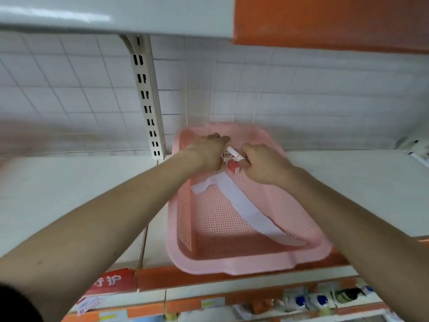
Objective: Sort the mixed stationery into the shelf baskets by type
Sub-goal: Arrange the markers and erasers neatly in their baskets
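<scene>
A pink perforated basket (183,249) sits on the white shelf. Both arms reach into its far end. My left hand (209,152) and my right hand (262,163) are close together over a small cluster of red-and-white stationery packs (232,160). Fingers of both hands curl round the packs, with a white tube-like piece showing between them. Most of the packs are hidden by the hands. A white paper strip (241,203) lies diagonally across the basket floor.
The white shelf (69,194) has an orange front edge (185,278). A slotted upright (146,96) stands against the tiled back wall. An upper shelf hangs overhead. Packaged goods (320,298) sit on the lower shelf at front right; small items (415,149) lie at far right.
</scene>
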{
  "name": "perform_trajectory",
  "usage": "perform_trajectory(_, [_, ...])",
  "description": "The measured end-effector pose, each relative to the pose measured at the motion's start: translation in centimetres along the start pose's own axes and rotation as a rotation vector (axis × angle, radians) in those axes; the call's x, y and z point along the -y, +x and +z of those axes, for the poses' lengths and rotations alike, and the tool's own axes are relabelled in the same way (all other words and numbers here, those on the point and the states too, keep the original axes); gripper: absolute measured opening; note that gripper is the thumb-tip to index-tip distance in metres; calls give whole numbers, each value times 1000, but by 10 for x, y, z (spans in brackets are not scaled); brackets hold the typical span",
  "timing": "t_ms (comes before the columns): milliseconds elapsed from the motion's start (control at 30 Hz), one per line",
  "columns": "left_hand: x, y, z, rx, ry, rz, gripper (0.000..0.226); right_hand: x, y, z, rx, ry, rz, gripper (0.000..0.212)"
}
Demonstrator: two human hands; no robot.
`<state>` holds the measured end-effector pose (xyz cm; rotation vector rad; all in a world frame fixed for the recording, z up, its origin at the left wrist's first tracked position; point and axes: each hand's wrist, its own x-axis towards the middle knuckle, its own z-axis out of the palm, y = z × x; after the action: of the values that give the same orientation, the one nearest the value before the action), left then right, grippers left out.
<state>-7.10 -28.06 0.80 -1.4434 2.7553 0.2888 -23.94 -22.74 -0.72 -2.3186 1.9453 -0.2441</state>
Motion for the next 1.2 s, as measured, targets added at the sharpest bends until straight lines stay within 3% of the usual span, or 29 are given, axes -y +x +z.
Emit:
perform_trajectory(100, [-6, 21, 13, 35, 8, -14, 52, 1, 10, 11, 36, 59, 83, 4])
perform_trajectory(233, [-2, 34, 28, 23, -58, -20, 38, 0, 17, 27, 97, 104, 122, 29])
perform_trajectory(400, [2, 41, 37, 15, -96, -19, 26, 0, 22, 33, 93, 132, 189, 30])
perform_trajectory(600, [-5, 43, 48, -20, 44, -92, 46, -9, 20, 29, 99, 228, 299, 11])
perform_trajectory(733, [-8, 45, 53, 24, 38, -150, 36, -12, 19, 25, 74, 299, 299, 11])
perform_trajectory(867, [-6, 42, 38, 51, -229, -153, 15, -14, 19, 16, -30, 498, 335, 23])
perform_trajectory(933, [-4, 36, 24, 16, -384, -220, 21, -17, 21, 10, -108, 671, 432, 23])
perform_trajectory(1000, [-2, 25, 11, -58, -689, -347, 24, -15, 23, 4, -119, 942, 466, 16])
perform_trajectory(1100, [-5, -6, -7, -193, -1205, -433, 18, -4, 23, -10, -124, 1205, 374, 20])
perform_trajectory(1200, [-9, -41, -18, -300, -1444, -358, 20, 23, 15, -22, -49, 1326, 210, 24])
